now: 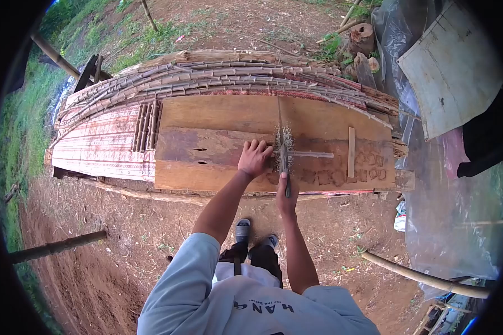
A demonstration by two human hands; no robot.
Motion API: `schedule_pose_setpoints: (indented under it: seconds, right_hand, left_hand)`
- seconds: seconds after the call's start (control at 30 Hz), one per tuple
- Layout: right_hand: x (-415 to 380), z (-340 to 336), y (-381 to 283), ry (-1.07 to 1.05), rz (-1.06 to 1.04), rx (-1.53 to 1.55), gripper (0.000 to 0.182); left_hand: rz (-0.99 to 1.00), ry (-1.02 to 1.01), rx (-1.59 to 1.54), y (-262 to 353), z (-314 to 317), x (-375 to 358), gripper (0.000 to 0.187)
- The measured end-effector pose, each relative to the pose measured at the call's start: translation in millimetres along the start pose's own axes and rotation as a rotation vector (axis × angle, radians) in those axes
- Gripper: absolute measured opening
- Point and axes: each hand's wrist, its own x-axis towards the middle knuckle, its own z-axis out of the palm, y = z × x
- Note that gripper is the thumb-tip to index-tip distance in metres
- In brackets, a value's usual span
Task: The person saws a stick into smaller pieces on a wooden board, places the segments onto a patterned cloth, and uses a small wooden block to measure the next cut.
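Note:
My right hand (pixel 286 196) is closed around the handle of a hand saw (pixel 285 159). The saw's blade points away from me and crosses a thin, greyish cassava stem (pixel 313 154) lying sideways on a brown wooden board (pixel 218 114). My left hand (pixel 255 158) presses down just left of the blade, its fingers curled over the stem; the part under the palm is hidden. Pale sawdust (pixel 288 135) lies scattered on both sides of the blade.
A flat wooden strip (pixel 351 152) lies on the board at right. Short cut stems (pixel 145 127) are lined up on the patterned cloth (pixel 100 139) at left. Long stems (pixel 223 78) stretch along the back edge. Plastic sheeting (pixel 452 223) hangs at right, near a bamboo pole (pixel 425 279).

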Motion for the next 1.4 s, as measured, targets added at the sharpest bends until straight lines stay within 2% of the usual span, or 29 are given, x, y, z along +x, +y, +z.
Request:
schedule_pose_setpoints:
  seconds: [0.17, 0.3, 0.4, 0.53, 0.6, 0.63, 0.7, 0.77, 0.83, 0.93, 1.03, 1.17, 1.2, 1.27, 1.37, 1.4]
  right_hand:
    - [-30, -19, 11, -0.061, 0.061, 0.09, 0.04]
    - [-59, -30, 20, -0.069, 0.056, 0.159, 0.042]
    - [-18, -14, 3, -0.039, 0.088, 0.163, 0.043]
    - [-32, -19, 9, -0.052, 0.111, 0.191, 0.044]
    - [-69, -33, 11, -0.06, -0.062, 0.045, 0.044]
    - [-61, -32, 10, -0.065, -0.068, 0.048, 0.044]
    - [-49, -32, 6, -0.111, 0.12, 0.125, 0.045]
    - [-16, -20, 3, -0.102, 0.087, 0.135, 0.046]
    - [-9, -17, 7, -0.071, 0.162, 0.207, 0.045]
    - [-75, -40, 31, -0.061, 0.073, 0.168, 0.044]
    - [-67, -33, 32, -0.075, 0.057, 0.129, 0.045]
    - [-3, -14, 1, -0.074, 0.138, 0.145, 0.042]
    - [-14, -15, 9, -0.036, 0.055, 0.197, 0.042]
    - [-62, -36, 4, -0.071, 0.13, 0.221, 0.042]
    - [-69, -38, 20, -0.087, 0.036, 0.172, 0.042]
    - [-47, -32, 29, -0.093, 0.064, 0.091, 0.04]
  left_hand:
    - [-0.087, 0.009, -0.009, 2, -3, 1, 0.014]
    - [-0.017, 0.038, -0.004, -4, 3, 3, 0.014]
    - [-0.002, 0.02, -0.015, -1, 3, 2, 0.014]
    - [-0.013, 0.023, -0.004, -1, 2, 2, 0.015]
    - [-0.02, 0.046, 0.006, -4, 3, 5, 0.015]
    - [0.009, 0.066, 0.016, -6, 2, 7, 0.015]
    - [0.041, 0.058, 0.007, -1, 3, -4, 0.015]
    - [0.026, 0.021, -0.016, -4, 2, 2, 0.015]
    - [-0.003, -0.014, -0.027, 0, 2, 0, 0.015]
    - [0.007, 0.06, 0.007, -2, 4, 2, 0.014]
    - [0.036, -0.005, 0.013, -4, 1, 2, 0.013]
    - [0.012, 0.001, -0.009, -2, 0, 3, 0.012]
    - [-0.002, -0.008, -0.011, -2, 0, 3, 0.012]
    - [0.014, 0.01, 0.017, -1, 2, 0, 0.013]
    - [0.043, 0.045, 0.03, -7, 4, 1, 0.014]
    - [0.035, 0.009, 0.014, -5, 2, 1, 0.014]
